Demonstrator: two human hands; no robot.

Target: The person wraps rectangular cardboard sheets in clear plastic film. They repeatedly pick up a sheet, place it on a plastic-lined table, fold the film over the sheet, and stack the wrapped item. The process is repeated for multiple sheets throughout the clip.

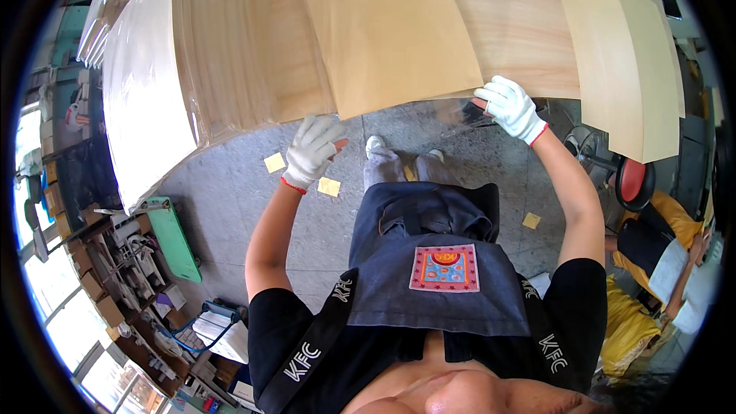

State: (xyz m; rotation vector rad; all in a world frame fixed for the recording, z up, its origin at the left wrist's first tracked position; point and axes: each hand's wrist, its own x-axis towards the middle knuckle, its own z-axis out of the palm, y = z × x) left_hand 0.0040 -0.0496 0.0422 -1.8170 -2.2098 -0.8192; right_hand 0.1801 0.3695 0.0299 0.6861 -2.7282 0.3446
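Note:
A large tan sheet of board or paper (391, 31) lies aslant on a wood-grain panel (514, 23), its near edge reaching the table's front. My left hand (313, 149), in a white knit glove with a red cuff, is at the sheet's near left corner. Its fingers are spread, and the thumb tip is bare. By the near right corner, my gloved right hand (512, 110) has its fingers stretched leftward and slightly bent, the bare thumb tip below them. Whether those fingertips touch the sheet is too small to tell.
Plastic-wrapped panels (153, 69) are stacked at the left, their corner jutting toward me. Pale boards (625, 54) overhang at the right, above a red-seated stool (636, 182). A green flat cart (175, 238) is at lower left. Yellow paper pieces (329, 186) lie on the floor. Another person (675, 261) is at right.

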